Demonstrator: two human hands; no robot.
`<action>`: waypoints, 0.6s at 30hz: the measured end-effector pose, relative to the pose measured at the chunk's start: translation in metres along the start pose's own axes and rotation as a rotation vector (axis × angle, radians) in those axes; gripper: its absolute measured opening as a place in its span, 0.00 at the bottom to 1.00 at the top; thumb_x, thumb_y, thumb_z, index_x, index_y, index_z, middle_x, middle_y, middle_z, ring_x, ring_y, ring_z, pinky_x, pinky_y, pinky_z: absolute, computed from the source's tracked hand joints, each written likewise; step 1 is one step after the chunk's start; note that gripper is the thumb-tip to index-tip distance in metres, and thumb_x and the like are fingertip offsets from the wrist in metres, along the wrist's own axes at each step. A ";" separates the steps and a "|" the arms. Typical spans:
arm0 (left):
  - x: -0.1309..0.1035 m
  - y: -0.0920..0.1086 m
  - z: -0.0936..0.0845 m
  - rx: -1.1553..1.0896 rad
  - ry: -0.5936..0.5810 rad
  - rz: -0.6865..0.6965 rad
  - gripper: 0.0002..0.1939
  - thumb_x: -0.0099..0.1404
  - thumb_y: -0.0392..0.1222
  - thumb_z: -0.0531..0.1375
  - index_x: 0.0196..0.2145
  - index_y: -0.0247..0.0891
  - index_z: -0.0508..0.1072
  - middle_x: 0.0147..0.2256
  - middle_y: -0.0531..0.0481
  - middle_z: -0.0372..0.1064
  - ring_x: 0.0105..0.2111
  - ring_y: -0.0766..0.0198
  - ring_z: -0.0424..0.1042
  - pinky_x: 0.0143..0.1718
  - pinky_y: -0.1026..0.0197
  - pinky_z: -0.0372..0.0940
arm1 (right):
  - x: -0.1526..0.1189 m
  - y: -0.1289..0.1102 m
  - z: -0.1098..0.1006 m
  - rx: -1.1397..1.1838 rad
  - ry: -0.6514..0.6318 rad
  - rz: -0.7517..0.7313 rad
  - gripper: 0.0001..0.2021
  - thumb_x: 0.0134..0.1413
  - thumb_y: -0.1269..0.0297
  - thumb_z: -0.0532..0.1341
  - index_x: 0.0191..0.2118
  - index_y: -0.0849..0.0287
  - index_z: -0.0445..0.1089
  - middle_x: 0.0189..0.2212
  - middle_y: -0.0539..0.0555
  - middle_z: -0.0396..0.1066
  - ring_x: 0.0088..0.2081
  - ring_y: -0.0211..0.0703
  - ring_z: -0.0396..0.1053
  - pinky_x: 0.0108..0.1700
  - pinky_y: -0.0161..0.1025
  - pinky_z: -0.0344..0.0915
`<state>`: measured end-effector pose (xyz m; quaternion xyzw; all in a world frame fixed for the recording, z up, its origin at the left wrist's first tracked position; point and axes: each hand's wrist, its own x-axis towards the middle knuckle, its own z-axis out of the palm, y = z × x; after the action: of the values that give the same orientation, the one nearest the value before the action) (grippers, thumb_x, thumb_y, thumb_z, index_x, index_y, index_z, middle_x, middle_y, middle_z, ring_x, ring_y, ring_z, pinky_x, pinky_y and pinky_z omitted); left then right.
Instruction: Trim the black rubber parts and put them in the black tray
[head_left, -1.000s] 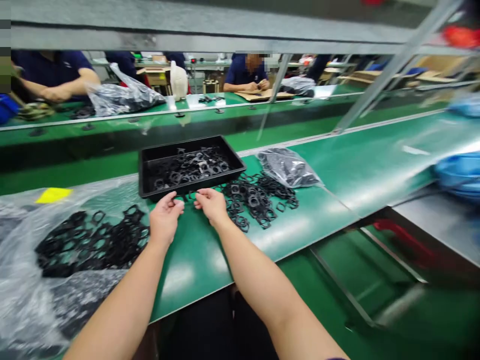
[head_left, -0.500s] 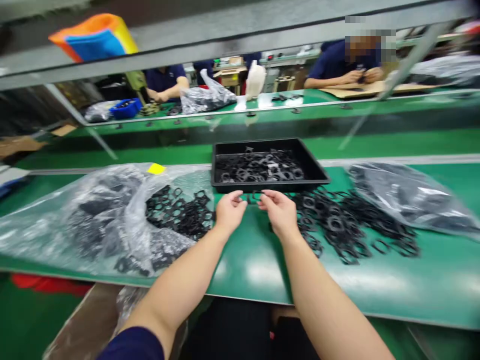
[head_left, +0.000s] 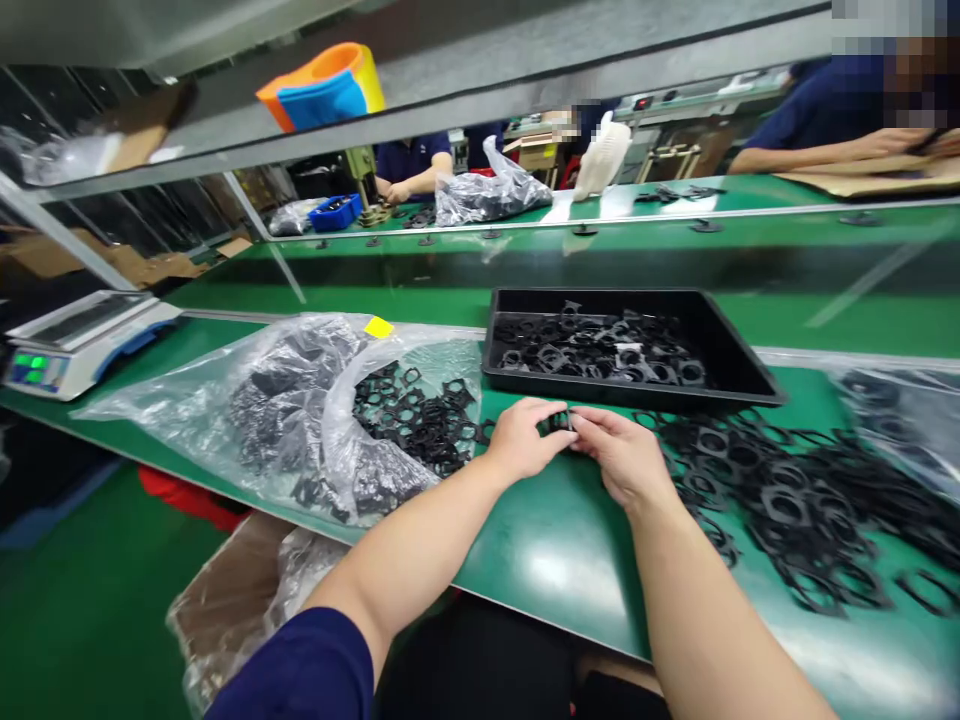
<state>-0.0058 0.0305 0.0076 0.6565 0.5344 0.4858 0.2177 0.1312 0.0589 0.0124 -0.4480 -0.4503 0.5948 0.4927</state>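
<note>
My left hand (head_left: 527, 440) and my right hand (head_left: 621, 452) meet just in front of the black tray (head_left: 637, 392). Between their fingertips is a small black part (head_left: 559, 421), pinched from both sides; its details are partly hidden. Many black ring-shaped parts lie inside the tray. A loose pile of black rings (head_left: 787, 500) spreads to the right of my right hand. On the left, small black parts (head_left: 412, 410) spill from the mouth of a clear plastic bag (head_left: 277, 390).
A scale (head_left: 82, 340) stands at the far left. Another plastic bag (head_left: 900, 420) lies at the right. Overhead, a shelf (head_left: 480, 85) holds an orange and blue object (head_left: 322, 88). Across the bench are co-workers' arms and a blue bin (head_left: 335, 212).
The view has turned left, bringing the scale into sight. My hands have come together, and both sets of fingertips now meet at the black part.
</note>
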 end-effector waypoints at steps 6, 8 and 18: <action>0.000 -0.006 0.004 -0.011 -0.015 -0.072 0.21 0.53 0.44 0.65 0.46 0.39 0.73 0.43 0.44 0.69 0.43 0.59 0.69 0.44 0.57 0.66 | -0.002 0.002 -0.003 0.077 -0.076 0.028 0.19 0.30 0.59 0.71 0.33 0.64 0.74 0.26 0.52 0.73 0.23 0.33 0.66 0.27 0.32 0.65; 0.000 -0.007 0.004 -0.028 -0.018 -0.081 0.21 0.52 0.41 0.65 0.46 0.39 0.73 0.43 0.45 0.68 0.42 0.60 0.69 0.42 0.59 0.67 | -0.002 0.002 -0.003 0.063 -0.068 0.016 0.19 0.31 0.60 0.71 0.34 0.64 0.73 0.25 0.51 0.72 0.22 0.33 0.65 0.27 0.33 0.64; 0.002 -0.001 -0.007 0.171 -0.010 0.068 0.20 0.51 0.43 0.66 0.43 0.40 0.75 0.40 0.47 0.69 0.42 0.58 0.67 0.47 0.54 0.63 | -0.001 0.006 -0.008 0.004 -0.134 -0.065 0.19 0.38 0.62 0.67 0.40 0.63 0.69 0.23 0.47 0.69 0.23 0.32 0.63 0.29 0.34 0.61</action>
<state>-0.0125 0.0308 0.0105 0.6929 0.5501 0.4424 0.1468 0.1385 0.0582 0.0054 -0.3912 -0.4955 0.6080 0.4814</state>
